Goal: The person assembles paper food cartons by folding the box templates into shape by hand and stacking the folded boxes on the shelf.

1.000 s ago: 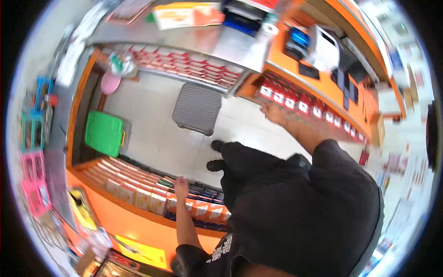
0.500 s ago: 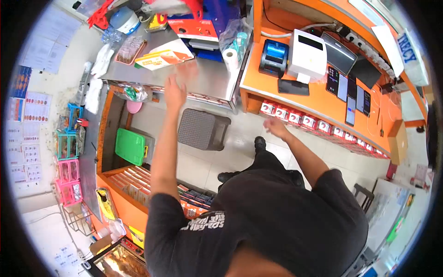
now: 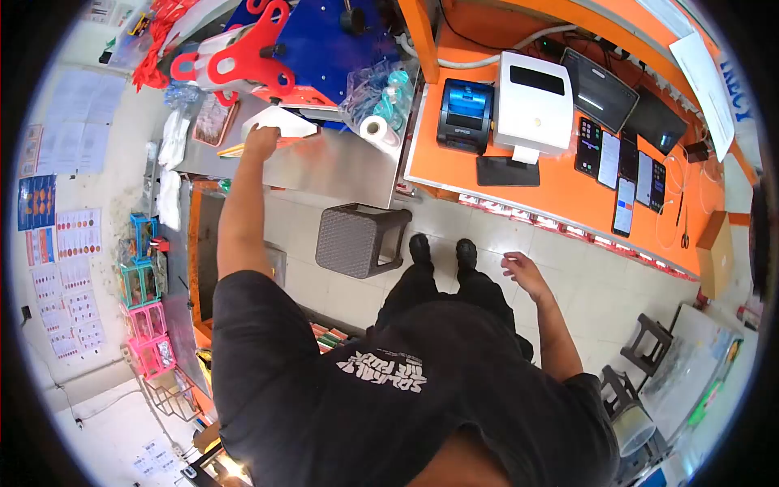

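My left hand (image 3: 261, 141) reaches onto the steel counter (image 3: 341, 170) and is at the edge of a white and orange printed packet (image 3: 284, 123), its fingers bent over it. Whether it grips the packet cannot be made out. Over the packet stands a machine with red handles (image 3: 251, 61). My right hand (image 3: 524, 272) hangs above the tiled floor with its fingers apart, holding nothing. The orange desk (image 3: 560, 191) lies beyond it.
A grey stool (image 3: 349, 239) stands on the floor ahead. The desk carries a blue-topped printer (image 3: 465, 114), a white printer (image 3: 533, 101) and several phones (image 3: 623, 205). A paper roll (image 3: 378, 130) lies at the counter's right end. Plastic baskets (image 3: 146, 321) line the left side.
My left hand has moved from above the lower shelf boxes to the packet on the counter. My right hand has drawn back from the desk's front. The view has turned toward the counter.
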A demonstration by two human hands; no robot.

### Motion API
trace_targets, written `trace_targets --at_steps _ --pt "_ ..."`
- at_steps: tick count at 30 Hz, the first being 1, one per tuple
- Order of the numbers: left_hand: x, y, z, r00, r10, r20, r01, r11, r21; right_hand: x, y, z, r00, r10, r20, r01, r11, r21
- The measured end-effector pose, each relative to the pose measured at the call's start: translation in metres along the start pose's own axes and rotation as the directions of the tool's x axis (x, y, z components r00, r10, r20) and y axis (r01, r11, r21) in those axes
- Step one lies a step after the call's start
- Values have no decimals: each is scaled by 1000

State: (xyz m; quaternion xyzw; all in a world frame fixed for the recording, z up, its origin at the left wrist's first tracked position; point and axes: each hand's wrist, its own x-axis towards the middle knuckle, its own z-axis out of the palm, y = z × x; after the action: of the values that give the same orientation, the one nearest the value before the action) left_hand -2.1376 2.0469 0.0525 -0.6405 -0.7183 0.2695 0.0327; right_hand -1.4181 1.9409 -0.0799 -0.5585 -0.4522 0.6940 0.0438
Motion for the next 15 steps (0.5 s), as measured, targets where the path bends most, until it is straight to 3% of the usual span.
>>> trace_targets --at_steps 3,4,6,8,11,14,15 --pt "5 -26 19 988 -8 -152 -5 996 -85 0 -54 26 988 -89 124 97 993 -60" --pt "0 -36 17 965 -24 -259 -48 962 -267 3 -77 41 975 -112 193 132 987 -92" --pt "-3 -50 3 976 -12 -217 -98 867 -488 14 -121 81 903 -282 323 340 930 -139" --pt "9 -72 12 985 -5 -175 -123 690 -713 20 -180 130 849 -294 438 413 888 -204" --pt "18 -93 6 962 247 -114 -246 612 -752 61 -241 216 736 -375 564 576 784 -231" --pt "34 -111 28 948 296 -122 -270 536 -800 101 -300 305 648 -516 560 728 636 -257" --pt "36 -113 26 944 308 -117 -267 509 -818 115 -314 334 655 -577 487 743 608 -278"
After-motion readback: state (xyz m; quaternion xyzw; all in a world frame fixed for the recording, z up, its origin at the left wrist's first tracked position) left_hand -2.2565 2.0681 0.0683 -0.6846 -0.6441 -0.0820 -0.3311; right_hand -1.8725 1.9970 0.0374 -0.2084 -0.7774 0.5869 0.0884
